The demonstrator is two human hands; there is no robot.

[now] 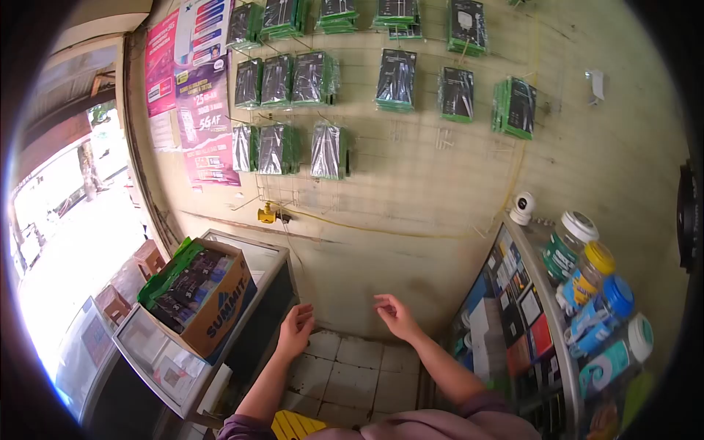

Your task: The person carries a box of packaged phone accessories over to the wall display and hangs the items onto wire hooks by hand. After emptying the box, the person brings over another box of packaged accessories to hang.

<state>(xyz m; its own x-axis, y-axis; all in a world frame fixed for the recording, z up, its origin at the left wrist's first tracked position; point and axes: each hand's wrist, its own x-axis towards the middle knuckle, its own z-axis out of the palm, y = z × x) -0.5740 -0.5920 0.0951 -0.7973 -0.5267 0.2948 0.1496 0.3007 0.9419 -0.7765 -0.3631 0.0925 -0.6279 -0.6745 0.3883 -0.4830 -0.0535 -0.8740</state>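
My left hand (296,330) is raised over the tiled floor with loosely curved fingers and nothing in it. To its left, a cardboard box (220,317) marked SUMMIT sits on a glass display counter (158,361), filled with dark packets in green-edged plastic. My right hand (397,317) reaches out in front of the wall, fingers partly spread and holding nothing. The two hands are apart and touch no object. Packaged accessories (397,79) in black and green hang on wall hooks ahead, out of contact with either hand.
On the right, a glass cabinet (522,293) carries several lidded jars, among them a blue-lidded jar (603,312), and a small white camera (522,207). A yellow power socket (268,213) hangs on the wall. Posters (207,117) flank the doorway at left. A yellow slatted object (295,425) lies below me.
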